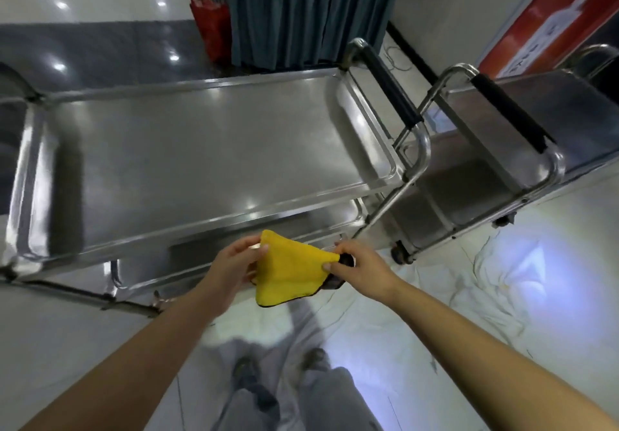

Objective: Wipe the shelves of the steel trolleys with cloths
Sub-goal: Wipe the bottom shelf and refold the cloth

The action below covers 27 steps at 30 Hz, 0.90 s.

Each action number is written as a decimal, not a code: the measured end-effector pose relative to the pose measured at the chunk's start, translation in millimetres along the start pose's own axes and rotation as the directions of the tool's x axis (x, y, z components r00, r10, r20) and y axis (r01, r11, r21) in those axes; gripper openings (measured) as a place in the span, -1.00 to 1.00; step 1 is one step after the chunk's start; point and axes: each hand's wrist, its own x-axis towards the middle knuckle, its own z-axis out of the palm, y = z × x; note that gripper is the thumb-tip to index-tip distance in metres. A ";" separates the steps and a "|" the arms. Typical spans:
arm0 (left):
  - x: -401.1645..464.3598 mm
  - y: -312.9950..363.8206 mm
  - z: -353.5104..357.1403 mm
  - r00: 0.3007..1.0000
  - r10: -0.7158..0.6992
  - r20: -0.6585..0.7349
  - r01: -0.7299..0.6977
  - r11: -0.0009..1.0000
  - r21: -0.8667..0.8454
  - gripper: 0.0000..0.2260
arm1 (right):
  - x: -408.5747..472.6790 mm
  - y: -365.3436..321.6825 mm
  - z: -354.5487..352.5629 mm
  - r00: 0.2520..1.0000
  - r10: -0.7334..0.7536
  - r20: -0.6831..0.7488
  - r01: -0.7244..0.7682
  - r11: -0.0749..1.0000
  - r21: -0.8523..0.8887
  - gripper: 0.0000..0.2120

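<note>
- Both my hands pinch one yellow cloth (288, 271) between them: my left hand (234, 264) grips its left corner with thumb on top, and my right hand (356, 264) pinches the right edge, where a dark underside or second dark cloth shows. I cannot tell which. I judge I am stretching or folding it into a flat pad before wiping.
- Largest thing in view: a long steel trolley (50, 169) in front of me, its bare top shelf (207, 149) spanning most of the view, with a raised rim that would stop the cloth at the edges.
- A lower shelf (201, 253) peeks out beneath the near rim, just beyond the cloth, so I stand close enough to reach either level.
- A second steel trolley (522, 119) stands to my right, pushed up against the first, black-padded handles side by side.
- Behind them hangs a grey-blue curtain (294, 11), with a red bag (211, 18) on the floor beside it.
- The cloth is held in the air, touching no shelf; wiping has not begun here, as far as I can judge.
</note>
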 end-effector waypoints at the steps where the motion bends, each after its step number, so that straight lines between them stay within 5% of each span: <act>1: 0.7 -4.2 -3.0 1.000 0.004 0.021 -0.004 1.000 0.016 -0.62 | 5.3 2.0 0.1 1.000 0.004 0.031 -0.005 1.000 0.026 -0.88; 4: 5.7 -18.7 -5.7 0.999 0.006 0.045 -0.007 0.999 0.041 -0.44 | 24.1 10.5 3.7 0.994 0.011 0.108 -0.019 0.997 0.074 -0.86; 15: 48.7 -106.0 -27.2 0.977 -0.083 -0.197 0.106 0.989 0.107 -0.46 | 104.8 95.9 82.1 0.955 -0.039 0.293 0.003 0.992 0.123 -0.84; 17: 69.2 -137.8 -35.2 0.970 -0.091 -0.227 0.119 0.986 0.113 -0.50 | 120.5 120.2 105.1 0.951 -0.043 0.307 -0.006 0.988 0.156 -0.95; 23: 158.6 -261.9 -70.4 0.966 -0.102 -0.239 0.165 0.952 0.259 -0.37 | 188.0 227.3 198.1 0.956 -0.079 0.282 0.017 0.976 0.215 -0.81; 27: 246.3 -343.0 -92.3 0.975 0.026 -0.222 0.066 0.915 0.398 -0.52 | 243.9 314.4 262.0 0.966 -0.117 0.232 0.073 0.979 0.189 -0.81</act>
